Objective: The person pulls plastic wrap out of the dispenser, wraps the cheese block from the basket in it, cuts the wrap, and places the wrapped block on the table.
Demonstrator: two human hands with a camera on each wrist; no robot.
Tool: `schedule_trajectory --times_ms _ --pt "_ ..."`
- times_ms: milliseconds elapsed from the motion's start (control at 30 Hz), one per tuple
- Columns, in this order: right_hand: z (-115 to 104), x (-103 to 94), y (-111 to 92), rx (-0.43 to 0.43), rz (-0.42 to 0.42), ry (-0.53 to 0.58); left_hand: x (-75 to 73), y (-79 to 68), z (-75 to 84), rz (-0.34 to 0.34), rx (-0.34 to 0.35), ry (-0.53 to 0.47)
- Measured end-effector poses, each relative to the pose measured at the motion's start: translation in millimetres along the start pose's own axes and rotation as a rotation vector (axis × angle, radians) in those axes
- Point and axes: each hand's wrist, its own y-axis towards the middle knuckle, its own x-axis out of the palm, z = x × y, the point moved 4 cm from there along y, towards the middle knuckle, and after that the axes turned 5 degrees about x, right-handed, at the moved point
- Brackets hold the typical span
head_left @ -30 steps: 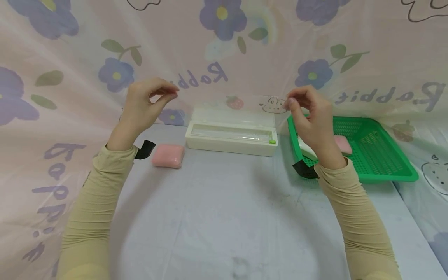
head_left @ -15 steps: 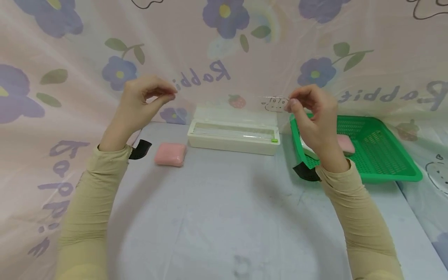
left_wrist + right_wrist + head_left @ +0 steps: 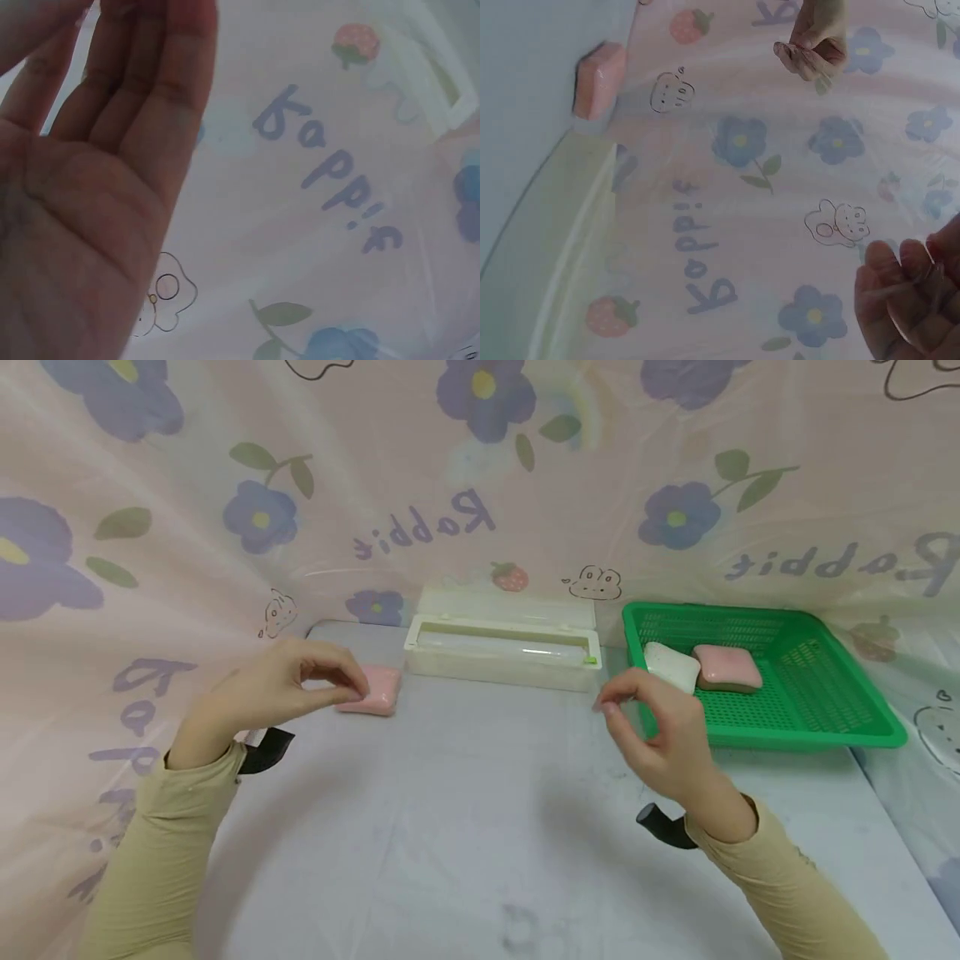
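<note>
A thin sheet of clear cling film [image 3: 891, 291] stretches between my two hands; most of it is too transparent to make out. My left hand [image 3: 273, 689] pinches one side between thumb and fingers, overlapping a pink soap-like bar [image 3: 386, 689] on the table in the head view. With thumb and fingertips my right hand [image 3: 667, 739] pinches the other side, in front of the green basket. Film wrinkles show at its fingertips in the right wrist view. Behind and between both hands stands a white cling film dispenser [image 3: 498, 672], lid raised, a roll [image 3: 487, 647] inside.
The green basket [image 3: 806, 740] at the right holds a white bar [image 3: 670, 667] and a pink bar [image 3: 729, 668] side by side. A flower-printed curtain [image 3: 420, 435] encloses the back and sides of the white table [image 3: 465, 827].
Both hands have come down and nearer with the film, from in front of the curtain to over the table. The left hand now partly covers the pink bar; the basket's bars are more exposed.
</note>
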Motion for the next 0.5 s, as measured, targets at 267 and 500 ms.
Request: schedule_trajectory --times_ms 267,500 --pt "-7 16.1 -57 -0.025 -0.195 -0.033 42.6 -32.6 -15.0 -0.044 -0.006 -0.047" --pt "7 30.5 -100 0.071 -0.349 0.024 76.7 -52.3 -34.8 -0.049 -0.101 -0.051"
